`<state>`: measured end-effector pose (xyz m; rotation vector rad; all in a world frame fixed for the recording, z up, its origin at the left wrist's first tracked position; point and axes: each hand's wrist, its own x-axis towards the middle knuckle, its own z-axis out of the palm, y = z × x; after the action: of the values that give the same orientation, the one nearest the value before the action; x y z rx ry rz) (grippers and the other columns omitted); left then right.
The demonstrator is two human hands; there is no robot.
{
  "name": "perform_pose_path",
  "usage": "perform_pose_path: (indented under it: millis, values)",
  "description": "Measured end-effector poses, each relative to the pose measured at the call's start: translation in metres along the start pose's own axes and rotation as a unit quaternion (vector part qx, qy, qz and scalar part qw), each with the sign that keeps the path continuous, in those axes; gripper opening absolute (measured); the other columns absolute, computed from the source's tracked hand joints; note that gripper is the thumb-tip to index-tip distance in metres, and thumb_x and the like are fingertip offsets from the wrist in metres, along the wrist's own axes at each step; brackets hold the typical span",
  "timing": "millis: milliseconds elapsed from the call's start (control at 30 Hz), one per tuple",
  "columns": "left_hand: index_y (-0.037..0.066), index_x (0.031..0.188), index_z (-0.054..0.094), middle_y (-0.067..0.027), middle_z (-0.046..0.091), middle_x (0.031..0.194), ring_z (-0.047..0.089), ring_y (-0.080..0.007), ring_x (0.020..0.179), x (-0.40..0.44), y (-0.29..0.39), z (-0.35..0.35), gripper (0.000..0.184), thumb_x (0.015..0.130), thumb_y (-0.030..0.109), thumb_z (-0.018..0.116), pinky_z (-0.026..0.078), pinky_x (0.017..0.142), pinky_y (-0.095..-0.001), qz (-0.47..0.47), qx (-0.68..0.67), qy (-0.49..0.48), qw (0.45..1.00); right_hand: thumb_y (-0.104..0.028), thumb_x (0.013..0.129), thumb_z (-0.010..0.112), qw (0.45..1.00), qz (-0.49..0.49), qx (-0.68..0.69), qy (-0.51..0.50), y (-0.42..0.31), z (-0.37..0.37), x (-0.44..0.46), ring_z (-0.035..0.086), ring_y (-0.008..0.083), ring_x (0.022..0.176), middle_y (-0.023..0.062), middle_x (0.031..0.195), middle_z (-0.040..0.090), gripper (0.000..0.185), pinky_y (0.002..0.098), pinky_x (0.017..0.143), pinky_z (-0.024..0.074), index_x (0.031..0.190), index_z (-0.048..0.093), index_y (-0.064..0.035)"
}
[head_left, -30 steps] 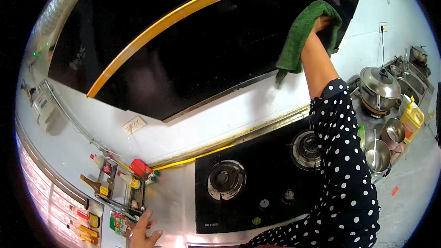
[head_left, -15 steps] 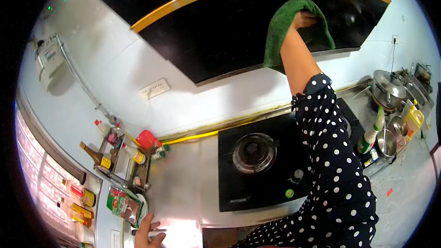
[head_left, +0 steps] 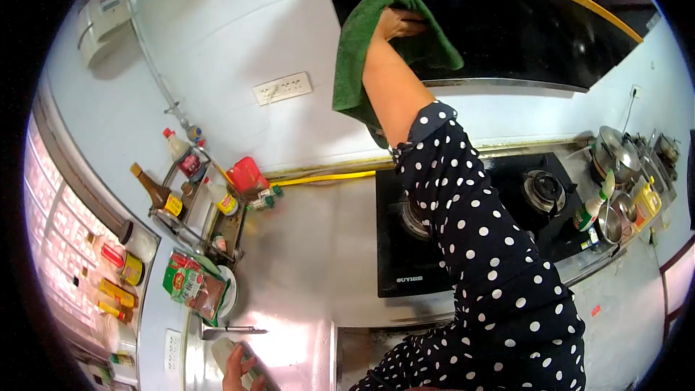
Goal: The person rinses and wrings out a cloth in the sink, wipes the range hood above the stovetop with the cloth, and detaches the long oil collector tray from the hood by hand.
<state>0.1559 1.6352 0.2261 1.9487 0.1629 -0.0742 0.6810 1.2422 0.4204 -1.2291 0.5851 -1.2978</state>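
My right hand (head_left: 400,24) presses a green towel (head_left: 355,51) against the black front panel of the range hood (head_left: 492,36), near its left end. The cloth drapes around the hand and hangs down beside my forearm. Its fingers are partly hidden by the folds. Low in the view, my left hand (head_left: 239,373) shows a few fingers held apart, with no object gripped between them. It is over or beside a pale grey-green flat object (head_left: 224,351) on the counter; whether they touch I cannot tell. A knife (head_left: 235,329) lies just above that.
Below the hood is a black gas stove (head_left: 405,286). Bottles stand on a rack (head_left: 192,224) at left, near a red container (head_left: 247,176) and a seasoning packet (head_left: 194,284). A pot (head_left: 615,150), a green-capped bottle (head_left: 590,210) and a yellow jug (head_left: 646,201) are at right.
The view has turned left, so the hood and stove sit further right. My right hand and the towel have moved left along the hood panel. The grey-green object now shows by my left hand.
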Motion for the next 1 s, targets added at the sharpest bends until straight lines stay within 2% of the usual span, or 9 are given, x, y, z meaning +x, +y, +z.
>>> perform_pose_path:
  millis: [67, 100, 400, 500, 667, 700, 733, 900, 1000]
  values:
    - [0.009, 0.141, 0.031, -0.0083, 0.041, 0.135, 0.046, -0.0211, 0.114, -0.004, -0.005, -0.004, 0.061, 0.085, -0.002, 0.053, 0.040, 0.094, -0.0311, -0.010, 0.096, 0.016, 0.995, -0.046, 0.088, 0.047, 0.998, 0.029, -0.005, -0.062, -0.009, 0.014, -0.034, 0.033, 0.0479, 0.120, 0.0307, 0.132, 0.026, 0.078, 0.0549, 0.095, 0.0361, 0.139, 0.012, 0.0007]
    - [0.008, 0.140, 0.032, -0.0104, 0.047, 0.130, 0.051, -0.0220, 0.108, -0.003, -0.023, -0.011, 0.058, 0.086, -0.001, 0.052, 0.041, 0.091, -0.0321, 0.050, 0.152, 0.030, 0.987, -0.047, 0.087, 0.047, 0.995, 0.045, -0.009, -0.093, -0.011, 0.020, -0.049, 0.034, 0.0475, 0.119, 0.0301, 0.132, 0.026, 0.078, 0.0548, 0.094, 0.0367, 0.140, 0.012, -0.0001]
    - [0.007, 0.139, 0.034, -0.0119, 0.051, 0.124, 0.051, -0.0222, 0.110, -0.012, -0.032, -0.011, 0.056, 0.087, 0.005, 0.056, 0.041, 0.091, -0.0328, 0.011, 0.129, 0.042, 0.991, -0.043, 0.087, 0.048, 0.951, 0.112, 0.070, -0.281, -0.031, 0.001, -0.092, 0.041, 0.0401, 0.108, 0.0238, 0.120, 0.036, 0.062, 0.0496, 0.086, 0.0421, 0.128, 0.024, -0.0036]
    - [0.007, 0.137, 0.037, -0.0127, 0.054, 0.120, 0.052, -0.0226, 0.107, -0.005, -0.016, 0.004, 0.054, 0.088, 0.011, 0.058, 0.042, 0.089, -0.0334, -0.001, 0.010, 0.029, 1.000, -0.039, 0.087, 0.049, 0.889, 0.158, 0.222, -0.368, -0.029, -0.044, -0.077, 0.045, 0.0364, 0.102, 0.0211, 0.114, 0.041, 0.052, 0.0466, 0.083, 0.0444, 0.121, 0.031, -0.0042]
    - [0.004, 0.131, 0.042, -0.0105, 0.057, 0.113, 0.055, -0.0206, 0.096, 0.023, 0.005, 0.034, 0.047, 0.089, 0.014, 0.059, 0.044, 0.086, -0.0331, 0.078, 0.040, 0.045, 0.995, -0.033, 0.087, 0.050, 0.736, 0.219, 0.406, -0.496, -0.029, -0.145, -0.051, 0.052, 0.0301, 0.092, 0.0166, 0.104, 0.050, 0.036, 0.0416, 0.077, 0.0481, 0.109, 0.043, -0.0052]
    - [0.004, 0.132, 0.042, -0.0125, 0.055, 0.118, 0.057, -0.0224, 0.099, 0.032, -0.001, 0.032, 0.054, 0.082, 0.006, 0.062, 0.045, 0.085, -0.0333, 0.110, 0.096, 0.019, 0.989, -0.032, 0.087, 0.050, 0.715, 0.223, 0.421, -0.511, -0.030, -0.160, -0.048, 0.053, 0.0289, 0.090, 0.0157, 0.102, 0.052, 0.033, 0.0406, 0.075, 0.0488, 0.107, 0.046, -0.0054]
    - [0.003, 0.132, 0.042, -0.0145, 0.053, 0.124, 0.060, -0.0242, 0.103, 0.038, -0.004, 0.032, 0.063, 0.074, -0.001, 0.066, 0.047, 0.084, -0.0335, 0.144, 0.152, -0.008, 0.978, -0.031, 0.087, 0.051, 0.700, 0.221, 0.433, -0.523, -0.031, -0.172, -0.043, 0.054, 0.0276, 0.088, 0.0148, 0.100, 0.054, 0.031, 0.0396, 0.074, 0.0496, 0.105, 0.048, -0.0056]
    - [0.001, 0.128, 0.046, -0.0151, 0.057, 0.120, 0.060, -0.0244, 0.102, 0.058, 0.014, 0.061, 0.056, 0.077, 0.003, 0.067, 0.045, 0.086, -0.0345, 0.148, 0.096, -0.032, 0.984, -0.025, 0.087, 0.052, 0.677, 0.180, 0.463, -0.543, -0.039, -0.197, -0.022, 0.061, 0.0214, 0.077, 0.0102, 0.091, 0.062, 0.021, 0.0346, 0.068, 0.0533, 0.093, 0.061, -0.0066]
    - [0.000, 0.128, 0.046, -0.0157, 0.056, 0.120, 0.060, -0.0249, 0.102, 0.074, 0.008, 0.076, 0.056, 0.076, 0.002, 0.067, 0.046, 0.087, -0.0352, 0.136, 0.106, -0.044, 0.984, -0.027, 0.091, 0.049, 0.657, 0.151, 0.478, -0.563, -0.038, -0.183, -0.001, 0.061, 0.0225, 0.081, 0.0114, 0.093, 0.062, 0.025, 0.0343, 0.071, 0.0547, 0.098, 0.060, -0.0058]
